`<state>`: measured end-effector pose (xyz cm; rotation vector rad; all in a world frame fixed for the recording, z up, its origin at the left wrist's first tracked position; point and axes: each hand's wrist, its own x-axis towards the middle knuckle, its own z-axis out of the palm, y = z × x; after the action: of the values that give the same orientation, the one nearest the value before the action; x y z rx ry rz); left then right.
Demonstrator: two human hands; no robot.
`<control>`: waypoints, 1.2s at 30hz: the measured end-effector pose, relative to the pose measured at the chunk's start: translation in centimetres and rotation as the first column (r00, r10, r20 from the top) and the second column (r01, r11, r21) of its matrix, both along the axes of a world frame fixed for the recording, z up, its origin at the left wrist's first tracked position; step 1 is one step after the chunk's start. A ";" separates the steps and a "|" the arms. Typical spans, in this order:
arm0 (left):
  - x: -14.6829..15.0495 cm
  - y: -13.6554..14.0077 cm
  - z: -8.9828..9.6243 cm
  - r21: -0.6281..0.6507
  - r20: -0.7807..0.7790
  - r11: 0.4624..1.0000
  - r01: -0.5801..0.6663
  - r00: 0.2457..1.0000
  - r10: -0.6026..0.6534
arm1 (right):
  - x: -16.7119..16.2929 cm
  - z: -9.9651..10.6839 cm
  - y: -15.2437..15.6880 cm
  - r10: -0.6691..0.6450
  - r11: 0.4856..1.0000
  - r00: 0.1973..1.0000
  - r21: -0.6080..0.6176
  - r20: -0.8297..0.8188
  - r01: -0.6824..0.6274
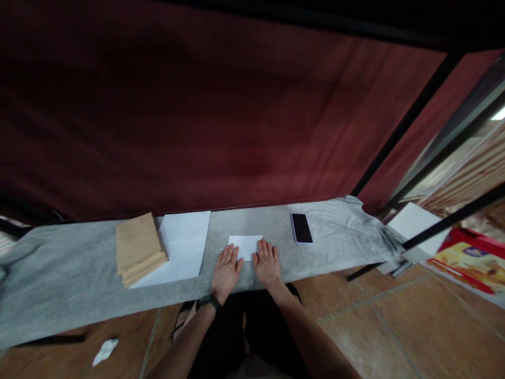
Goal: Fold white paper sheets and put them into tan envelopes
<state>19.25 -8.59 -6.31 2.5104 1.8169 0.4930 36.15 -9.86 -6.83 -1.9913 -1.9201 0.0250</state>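
Observation:
A small white sheet of paper [246, 245] lies flat on the grey cloth in front of me, its long side running left to right. My left hand [226, 269] rests palm down on its left end, fingers stretched out. On the right end lies my right hand [267, 263], also flat with the fingers extended. The middle of the paper shows between the two hands; its ends are partly covered by my fingers. A dark watch is on my left wrist.
Left of the paper, a stack of brown envelopes [139, 245] sits partly over large white sheets [191, 242]. A phone [302, 228] lies to the right on the grey cloth [335, 242]. Dark red fabric [221, 116] hangs behind. A red box [471, 263] is at far right.

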 end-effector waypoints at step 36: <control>3.3 3.4 0.3 -0.149 0.214 0.985 -0.090 0.969 0.121 | 2.6 -0.8 -2.7 0.284 0.959 0.959 0.031 -0.024 -0.283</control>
<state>22.53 -5.20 -5.96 2.1807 1.8377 0.6011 38.78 -12.54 -7.58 -1.6734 -2.1596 0.1003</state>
